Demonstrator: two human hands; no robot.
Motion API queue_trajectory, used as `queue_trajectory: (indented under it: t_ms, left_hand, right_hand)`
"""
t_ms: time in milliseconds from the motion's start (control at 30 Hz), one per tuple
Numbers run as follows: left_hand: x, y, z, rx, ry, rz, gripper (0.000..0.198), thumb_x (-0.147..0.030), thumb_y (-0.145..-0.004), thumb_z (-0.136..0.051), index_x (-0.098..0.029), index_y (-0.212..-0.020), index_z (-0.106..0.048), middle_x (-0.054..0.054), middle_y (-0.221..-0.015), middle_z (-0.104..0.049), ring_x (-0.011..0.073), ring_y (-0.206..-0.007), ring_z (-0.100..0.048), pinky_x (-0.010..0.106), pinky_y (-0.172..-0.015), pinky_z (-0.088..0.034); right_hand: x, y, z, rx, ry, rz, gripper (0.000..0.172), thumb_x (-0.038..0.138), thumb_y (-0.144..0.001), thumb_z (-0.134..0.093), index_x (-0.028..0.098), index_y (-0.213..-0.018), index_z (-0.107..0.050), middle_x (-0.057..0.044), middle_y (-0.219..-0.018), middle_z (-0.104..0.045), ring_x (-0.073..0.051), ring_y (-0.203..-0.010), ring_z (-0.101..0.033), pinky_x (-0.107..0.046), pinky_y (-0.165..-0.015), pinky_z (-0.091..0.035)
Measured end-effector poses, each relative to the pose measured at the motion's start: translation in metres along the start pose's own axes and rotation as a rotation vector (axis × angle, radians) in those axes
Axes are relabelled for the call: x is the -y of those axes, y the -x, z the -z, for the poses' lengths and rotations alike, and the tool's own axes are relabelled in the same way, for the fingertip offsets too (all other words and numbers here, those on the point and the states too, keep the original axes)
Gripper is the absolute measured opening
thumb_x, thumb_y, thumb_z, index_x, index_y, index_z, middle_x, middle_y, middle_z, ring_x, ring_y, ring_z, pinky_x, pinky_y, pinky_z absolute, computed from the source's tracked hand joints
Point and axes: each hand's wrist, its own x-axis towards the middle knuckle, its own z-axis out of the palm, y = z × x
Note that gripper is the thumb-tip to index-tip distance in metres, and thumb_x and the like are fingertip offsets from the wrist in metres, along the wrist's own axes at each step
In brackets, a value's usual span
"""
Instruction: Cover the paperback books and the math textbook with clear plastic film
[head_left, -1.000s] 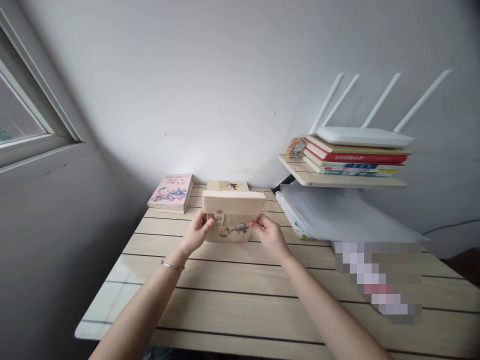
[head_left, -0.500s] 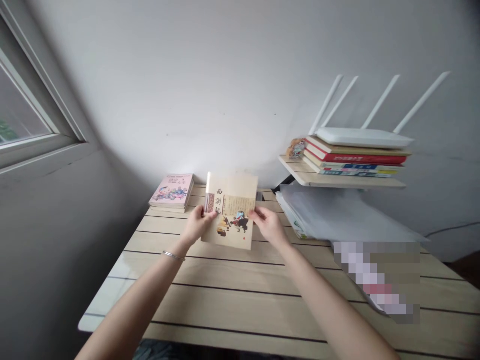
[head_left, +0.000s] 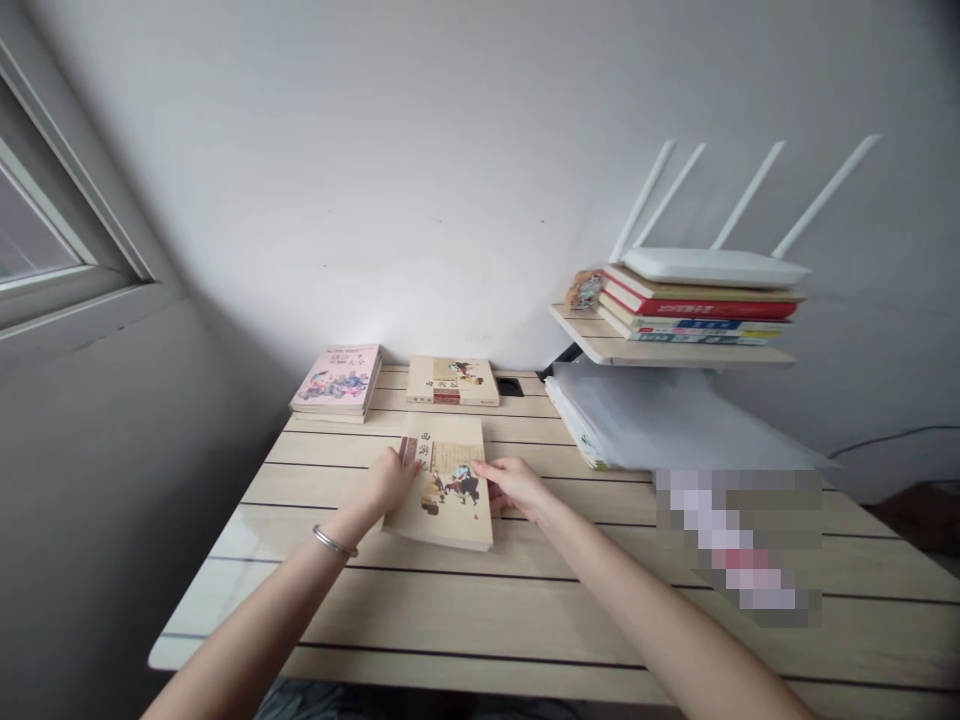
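**Thick cream paperback held at its 2 long sides**

Clock bearings from the held book, 12 toward the wall.

The book (head_left: pixel 450 495): a thick rectangular block, smooth paper cover, dark vertical characters and a figure drawing. It lies cover up at mid-table, pale page edges showing at 6 o'clock. Cannot tell if its underside touches the wood.

Left hand (head_left: pixel 393 482) at 9 o'clock, thumb over the cover, holding the book's side; a smooth metal bangle (head_left: pixel 335 541) rings that wrist. Right hand (head_left: pixel 517 485) at 3 o'clock, pinching the opposite edge, thumb on top, fingers lower down.

Table (head_left: pixel 450 615): pale wood-grain top, ruled by dark straight lines, rounded corner at 8 o'clock.

Surroundings: similar cream book (head_left: pixel 454 382) lying flat at 12, near the wall (head_left: pixel 375 150), apart from the held copy. Black rectangular inset (head_left: pixel 511 387) just beside it, at 1. Pink-covered book stack (head_left: pixel 337 380) at 10.

At 2, a raised wooden shelf (head_left: pixel 690 353) overhangs that side, carrying stacked books (head_left: pixel 701 312) and a glossy white router (head_left: pixel 716 266) with 4 stick antennas. Below, a translucent, limp plastic sheet (head_left: pixel 660 420) partly covers papers (head_left: pixel 574 425).
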Motion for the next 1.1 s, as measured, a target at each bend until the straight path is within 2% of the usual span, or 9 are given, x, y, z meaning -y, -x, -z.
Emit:
queue_trajectory:
  t_ms: [133, 200, 267, 400, 533, 633, 767, 967, 1100]
  left_hand:
    - [-0.026, 0.015, -0.012, -0.103, -0.350, -0.043, 0.020, -0.022, -0.081, -0.056, -0.009, -0.096, -0.058, 0.023, -0.105, -0.059, 0.0364, -0.106, -0.052, 0.051, -0.088, -0.035]
    - [-0.045, 0.028, -0.023, -0.122, -0.684, -0.177, 0.021, -0.020, -0.084, -0.051, -0.010, -0.101, -0.058, 0.022, -0.109, -0.056, 0.0348, -0.104, -0.052, 0.049, -0.086, -0.038]
    - [-0.063, 0.040, -0.038, -0.089, -0.834, -0.328, 0.024, -0.026, -0.086, -0.049, -0.011, -0.102, -0.059, 0.019, -0.107, -0.056, 0.0332, -0.100, -0.052, 0.045, -0.080, -0.041]
    - [-0.080, 0.057, -0.071, -0.048, -0.818, -0.326, 0.034, -0.032, -0.088, -0.045, -0.011, -0.109, -0.059, 0.021, -0.113, -0.053, 0.0375, -0.104, -0.049, 0.051, -0.078, -0.042]
    - [-0.073, 0.062, -0.095, -0.054, -0.829, -0.289, 0.041, -0.026, -0.085, -0.046, -0.011, -0.122, -0.056, 0.024, -0.126, -0.049, 0.0424, -0.112, -0.044, 0.059, -0.081, -0.038]
    - [-0.067, 0.060, -0.103, -0.074, -0.868, -0.274, 0.045, -0.015, -0.083, -0.044, -0.011, -0.126, -0.054, 0.023, -0.132, -0.047, 0.0424, -0.116, -0.043, 0.061, -0.085, -0.036]
    - [-0.067, 0.056, -0.113, -0.107, -0.831, -0.204, 0.047, -0.008, -0.086, -0.033, -0.009, -0.127, -0.054, 0.026, -0.133, -0.047, 0.0435, -0.116, -0.046, 0.064, -0.084, -0.038]
    - [-0.072, 0.050, -0.132, -0.137, -0.644, -0.133, 0.053, -0.007, -0.084, -0.029, -0.008, -0.134, -0.046, 0.032, -0.139, -0.039, 0.0500, -0.122, -0.041, 0.077, -0.080, -0.031]
    - [-0.077, 0.049, -0.133, -0.131, -0.601, -0.111, 0.049, -0.008, -0.084, -0.031, -0.010, -0.130, -0.049, 0.032, -0.141, -0.035, 0.0515, -0.122, -0.040, 0.080, -0.079, -0.028]
  right_hand:
    - [0.003, 0.000, 0.000, 0.019, -0.012, -0.001, 0.023, 0.034, -0.076, -0.069, 0.014, -0.072, -0.060, -0.008, -0.065, -0.070, -0.014, -0.049, -0.063, -0.023, -0.043, -0.051]
    - [0.004, 0.002, 0.001, 0.029, -0.030, -0.001, 0.023, 0.035, -0.076, -0.068, 0.015, -0.072, -0.058, -0.006, -0.065, -0.069, -0.014, -0.050, -0.063, -0.023, -0.044, -0.051]
    - [0.004, 0.003, 0.002, 0.026, 0.017, 0.031, 0.024, 0.038, -0.079, -0.065, 0.016, -0.073, -0.057, -0.005, -0.066, -0.069, -0.014, -0.052, -0.064, -0.024, -0.047, -0.052]
    - [0.002, 0.000, 0.011, -0.056, 0.241, 0.129, 0.026, 0.041, -0.082, -0.056, 0.018, -0.069, -0.058, -0.002, -0.060, -0.065, -0.015, -0.049, -0.061, -0.027, -0.045, -0.051]
    - [-0.004, -0.007, 0.026, -0.207, 0.356, 0.192, 0.013, 0.029, -0.071, -0.066, 0.022, -0.072, -0.056, 0.004, -0.053, -0.059, -0.013, -0.044, -0.055, -0.025, -0.041, -0.043]
    - [-0.012, -0.010, 0.032, -0.298, 0.470, 0.301, 0.016, 0.023, -0.066, -0.067, 0.022, -0.077, -0.055, 0.007, -0.050, -0.055, -0.014, -0.048, -0.055, -0.026, -0.051, -0.042]
    - [-0.018, -0.010, 0.033, -0.381, 0.654, 0.453, 0.022, 0.027, -0.069, -0.064, 0.022, -0.088, -0.055, 0.006, -0.057, -0.056, -0.016, -0.057, -0.057, -0.028, -0.060, -0.042]
    - [-0.014, -0.012, 0.031, -0.398, 0.646, 0.415, 0.028, 0.028, -0.068, -0.063, 0.021, -0.093, -0.054, 0.003, -0.062, -0.060, -0.016, -0.059, -0.058, -0.027, -0.057, -0.041]
    - [-0.015, -0.014, 0.029, -0.395, 0.624, 0.433, 0.027, 0.027, -0.067, -0.063, 0.021, -0.092, -0.055, 0.002, -0.061, -0.061, -0.016, -0.057, -0.058, -0.026, -0.054, -0.039]
